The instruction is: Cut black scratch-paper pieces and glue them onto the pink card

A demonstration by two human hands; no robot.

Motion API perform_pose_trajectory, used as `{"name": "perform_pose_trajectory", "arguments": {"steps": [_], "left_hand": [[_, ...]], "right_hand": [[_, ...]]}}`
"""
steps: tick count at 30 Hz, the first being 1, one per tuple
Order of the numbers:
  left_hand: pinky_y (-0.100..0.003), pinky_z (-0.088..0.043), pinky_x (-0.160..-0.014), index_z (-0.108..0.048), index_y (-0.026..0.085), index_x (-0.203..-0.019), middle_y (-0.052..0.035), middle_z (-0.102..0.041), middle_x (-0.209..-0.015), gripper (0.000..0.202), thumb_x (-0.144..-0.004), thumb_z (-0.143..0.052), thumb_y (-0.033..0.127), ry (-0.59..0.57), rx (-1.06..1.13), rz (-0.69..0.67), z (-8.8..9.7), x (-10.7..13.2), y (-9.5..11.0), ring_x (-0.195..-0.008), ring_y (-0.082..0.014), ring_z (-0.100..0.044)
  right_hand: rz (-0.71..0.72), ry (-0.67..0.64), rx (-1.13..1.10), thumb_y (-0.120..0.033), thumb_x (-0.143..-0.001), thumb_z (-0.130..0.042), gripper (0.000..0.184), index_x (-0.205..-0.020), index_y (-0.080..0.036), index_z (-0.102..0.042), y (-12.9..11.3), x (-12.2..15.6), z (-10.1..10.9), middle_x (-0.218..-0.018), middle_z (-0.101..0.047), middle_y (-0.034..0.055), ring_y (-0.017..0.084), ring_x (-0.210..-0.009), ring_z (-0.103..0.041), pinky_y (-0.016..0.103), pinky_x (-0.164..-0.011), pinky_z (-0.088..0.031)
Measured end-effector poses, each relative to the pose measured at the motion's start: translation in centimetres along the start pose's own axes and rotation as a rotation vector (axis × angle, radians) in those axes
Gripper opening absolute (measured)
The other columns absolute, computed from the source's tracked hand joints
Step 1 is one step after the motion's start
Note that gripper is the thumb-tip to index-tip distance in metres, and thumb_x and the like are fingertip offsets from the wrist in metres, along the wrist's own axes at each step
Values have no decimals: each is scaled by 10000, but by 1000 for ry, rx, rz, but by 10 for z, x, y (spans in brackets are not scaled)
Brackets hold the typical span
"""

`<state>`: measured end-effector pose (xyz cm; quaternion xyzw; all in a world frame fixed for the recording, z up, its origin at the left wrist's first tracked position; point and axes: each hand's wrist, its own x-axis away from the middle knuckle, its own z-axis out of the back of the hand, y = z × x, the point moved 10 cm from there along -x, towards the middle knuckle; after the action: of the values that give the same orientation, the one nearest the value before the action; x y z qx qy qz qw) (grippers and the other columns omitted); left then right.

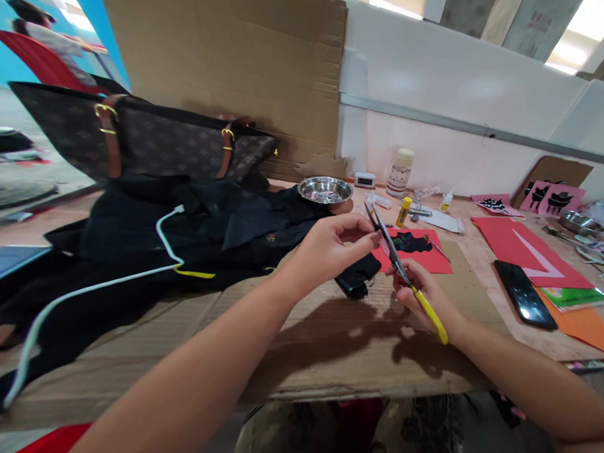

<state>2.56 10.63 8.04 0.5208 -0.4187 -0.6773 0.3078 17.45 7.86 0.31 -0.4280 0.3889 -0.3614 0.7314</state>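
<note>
My right hand [419, 289] grips yellow-handled scissors [400, 270], blades pointing up and away over a cardboard sheet [312, 346]. My left hand [333, 246] is pinched at the scissor blades, fingertips closed on something too small to make out. Just beyond the hands lies a red paper sheet [436, 257] with a black cut-out shape [409, 242] on it. A small black object [357, 279] rests under my left hand.
Black clothing [182, 238] with a white cable [167, 249] and a brown handbag [142, 136] fill the left. A steel bowl [325, 189], a glue stick [404, 212] and a bottle [398, 172] stand behind. A phone [525, 293] and red, orange papers [533, 253] lie right.
</note>
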Motion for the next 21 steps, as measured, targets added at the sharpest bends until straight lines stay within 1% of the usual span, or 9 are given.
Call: {"name": "perform_pose_trajectory", "arguments": {"steps": [6, 14, 21], "left_hand": [[-260, -505, -715, -680, 160, -748, -25, -693, -792, 237, -814, -749, 377, 3, -4, 3, 1, -1, 0, -735, -141, -638], [-269, -518, -735, -686, 166, -747, -19, -689, -794, 216, -799, -763, 361, 4, 20, 7, 0, -2, -2, -749, -146, -651], [-280, -525, -746, -692, 168, -751, -28, -709, -796, 208, -789, -749, 364, 19, -8, 22, 2, -2, -1, -753, -157, -661]], "right_hand": [[-18, 1, 4, -728, -850, -676, 585, -1100, -212, -559, -1, 0, 0, -771, -463, -30, 132, -651, -405, 279, -592, -335], [-33, 30, 2, -724, -816, -717, 602, -1085, -203, -583, 5, -1, 3, -752, -469, -35, 126, -637, -405, 275, -582, -331], [-65, 57, -16, -722, -775, -757, 617, -1062, -200, -595, 7, -1, 5, -729, -483, -38, 125, -620, -407, 279, -577, -339]]}}
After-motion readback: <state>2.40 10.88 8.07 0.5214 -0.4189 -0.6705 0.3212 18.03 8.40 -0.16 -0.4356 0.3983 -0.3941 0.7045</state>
